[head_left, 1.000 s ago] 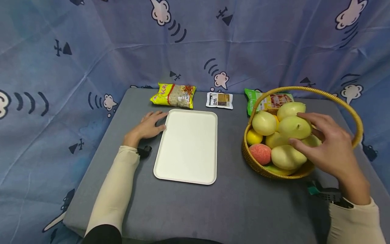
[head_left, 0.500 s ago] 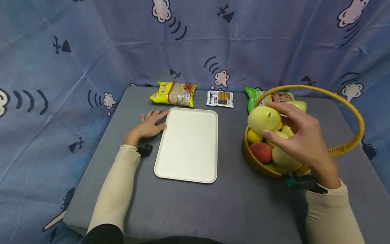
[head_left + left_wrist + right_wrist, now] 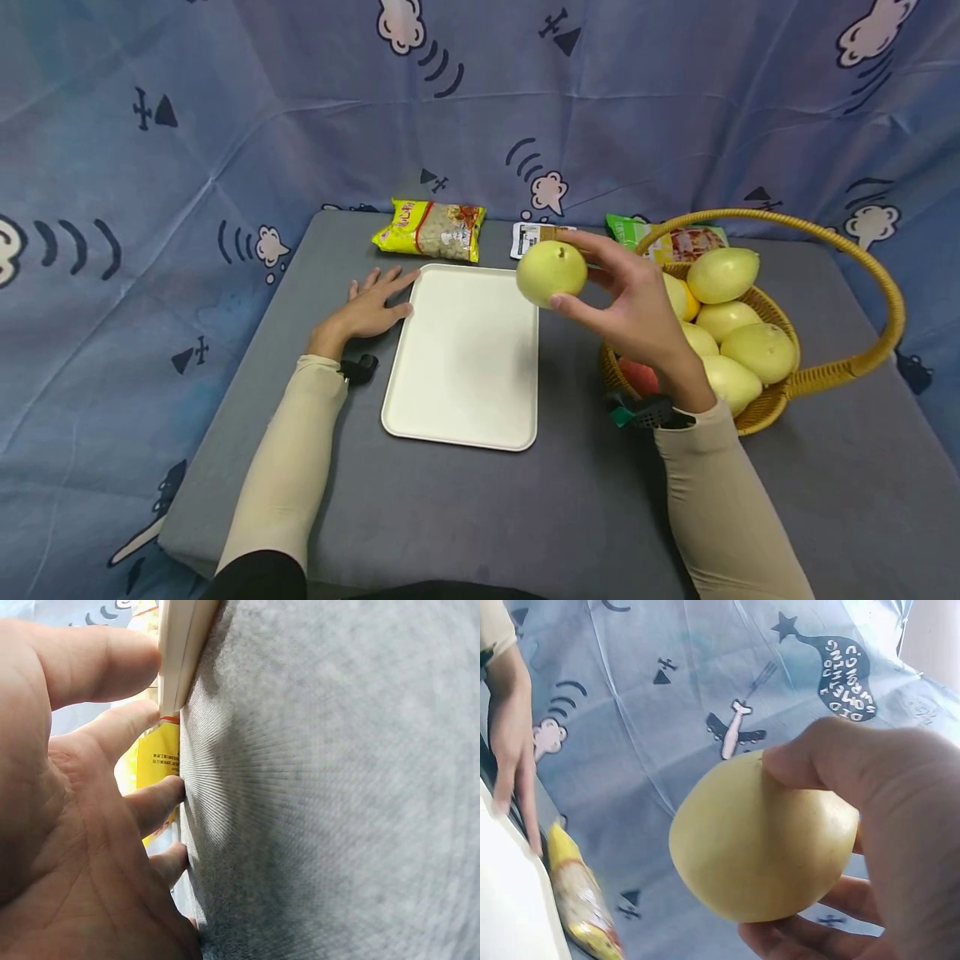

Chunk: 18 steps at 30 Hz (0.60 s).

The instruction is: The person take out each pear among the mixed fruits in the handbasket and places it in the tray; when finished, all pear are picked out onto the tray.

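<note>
In the head view a white rectangular tray [image 3: 465,358] lies on the grey table. Its left edge is touched by the thumb and a finger of my left hand [image 3: 365,310], whose fingers are spread on the cloth; the left wrist view shows the palm [image 3: 82,817] beside the tray's rim [image 3: 176,656]. My right hand [image 3: 637,308] grips a round yellow-green fruit [image 3: 546,273] between thumb and fingers, over the tray's upper right corner. In the right wrist view the fruit [image 3: 757,840] fills the middle, with the thumb across its top.
On the right stands a wicker basket [image 3: 783,400] with a tall arched handle, holding several pale green fruits [image 3: 759,352] and a red one [image 3: 639,375]. Along the back lie a yellow packet [image 3: 435,230], a small white packet [image 3: 525,238] and a green packet [image 3: 693,243].
My right hand has lifted a round fruit from the basket's left side and carried it left to the tray. Earlier it was at another fruit farther right. My left hand has barely moved.
</note>
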Motion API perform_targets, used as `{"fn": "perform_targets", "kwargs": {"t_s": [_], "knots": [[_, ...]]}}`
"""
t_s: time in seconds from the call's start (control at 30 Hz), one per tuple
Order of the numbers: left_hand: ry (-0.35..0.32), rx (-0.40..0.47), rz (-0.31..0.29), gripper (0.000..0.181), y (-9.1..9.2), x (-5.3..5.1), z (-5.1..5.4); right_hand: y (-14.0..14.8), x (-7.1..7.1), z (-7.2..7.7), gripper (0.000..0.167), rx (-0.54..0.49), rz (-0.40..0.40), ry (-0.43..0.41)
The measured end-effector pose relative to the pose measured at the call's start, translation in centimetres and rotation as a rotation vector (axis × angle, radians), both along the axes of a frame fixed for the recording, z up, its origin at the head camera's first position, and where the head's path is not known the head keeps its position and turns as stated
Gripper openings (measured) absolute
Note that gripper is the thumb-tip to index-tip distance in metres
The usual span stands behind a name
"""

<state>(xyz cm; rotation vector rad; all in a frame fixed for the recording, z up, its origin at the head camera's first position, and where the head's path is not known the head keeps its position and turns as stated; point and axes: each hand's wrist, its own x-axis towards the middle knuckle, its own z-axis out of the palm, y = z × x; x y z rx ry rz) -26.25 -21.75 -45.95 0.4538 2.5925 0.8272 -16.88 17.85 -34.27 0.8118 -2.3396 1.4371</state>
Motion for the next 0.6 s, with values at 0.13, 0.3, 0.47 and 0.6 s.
{"fn": "perform_targets", "kwargs": {"t_s": [0.13,0.3,0.47,0.6], "knots": [[0.002,-0.002,0.006,0.069,0.1,0.1,0.2,-2.0,-1.3,-0.7,0.071,-0.011,0.014,-0.036],[-0.004,0.012,0.01,0.07,0.1,0.0,0.3,-4.3,-3.1,-1.7,0.068,-0.031,0.014,-0.085],[-0.015,0.019,0.024,0.069,0.0,-0.2,-0.1,-6.2,-5.3,-3.7,0.066,-0.059,0.011,-0.118],[-0.015,0.0,0.031,0.069,0.1,-0.2,-0.2,-7.4,-7.0,-5.6,0.066,-0.053,0.013,-0.153]]}}
